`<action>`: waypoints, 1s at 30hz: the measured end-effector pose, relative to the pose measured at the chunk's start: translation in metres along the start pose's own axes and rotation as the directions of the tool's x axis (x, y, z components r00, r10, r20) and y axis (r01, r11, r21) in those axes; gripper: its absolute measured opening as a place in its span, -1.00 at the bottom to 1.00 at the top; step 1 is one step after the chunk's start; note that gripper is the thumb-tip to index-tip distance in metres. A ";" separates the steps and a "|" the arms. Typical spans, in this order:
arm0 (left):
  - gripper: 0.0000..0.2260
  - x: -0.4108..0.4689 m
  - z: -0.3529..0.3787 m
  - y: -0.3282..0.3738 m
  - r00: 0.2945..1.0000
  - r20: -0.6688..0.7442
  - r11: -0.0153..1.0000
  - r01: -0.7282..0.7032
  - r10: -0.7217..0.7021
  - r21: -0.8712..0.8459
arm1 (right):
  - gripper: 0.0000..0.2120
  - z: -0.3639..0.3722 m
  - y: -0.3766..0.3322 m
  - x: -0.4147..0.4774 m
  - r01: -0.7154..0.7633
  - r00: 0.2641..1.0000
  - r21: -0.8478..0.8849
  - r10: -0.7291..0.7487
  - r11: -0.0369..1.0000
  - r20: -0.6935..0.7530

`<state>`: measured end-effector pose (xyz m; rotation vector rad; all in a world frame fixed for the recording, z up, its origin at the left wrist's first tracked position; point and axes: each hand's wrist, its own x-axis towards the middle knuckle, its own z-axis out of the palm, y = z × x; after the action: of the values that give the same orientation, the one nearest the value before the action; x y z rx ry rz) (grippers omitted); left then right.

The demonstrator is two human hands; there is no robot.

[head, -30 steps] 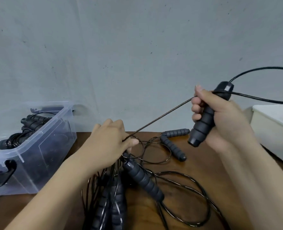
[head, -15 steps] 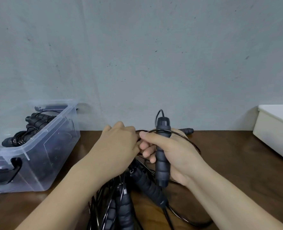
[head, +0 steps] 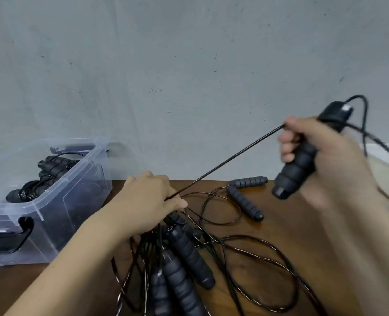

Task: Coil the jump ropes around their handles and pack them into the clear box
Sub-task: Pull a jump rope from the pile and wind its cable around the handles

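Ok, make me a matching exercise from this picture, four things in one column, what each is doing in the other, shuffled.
Things: 1 clear box; 2 right hand; 3 left hand; 4 loose handles.
States: A lying on the table; B pinching the taut cord; C on the left, ropes inside; D gripping the raised handle.
Pairs: 1C, 2D, 3B, 4A.

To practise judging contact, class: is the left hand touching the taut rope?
Touching. The head view shows the left hand pinching the taut rope, whose lower end disappears between its thumb and fingers.
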<state>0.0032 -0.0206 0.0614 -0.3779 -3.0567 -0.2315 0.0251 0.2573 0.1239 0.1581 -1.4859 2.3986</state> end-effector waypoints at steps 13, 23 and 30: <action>-0.48 -0.006 -0.004 0.006 0.995 -0.096 0.996 0.007 0.002 0.092 | -0.83 0.023 0.071 -0.016 -0.418 0.891 -0.040 0.418 0.908 0.177; -0.77 -0.012 -0.001 0.029 0.986 -0.152 0.964 -0.024 0.066 0.265 | -0.84 0.038 0.102 -0.046 -0.193 0.923 -0.263 0.265 0.945 0.277; -0.60 -0.014 -0.004 0.021 0.996 -0.055 0.990 -0.058 0.066 0.125 | -0.92 0.033 0.071 -0.036 -0.122 0.969 -0.195 0.159 0.973 0.186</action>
<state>0.0216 -0.0049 0.0677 -0.4492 -2.9763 -0.0495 0.0342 0.1914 0.0691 0.2677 -1.8586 2.3974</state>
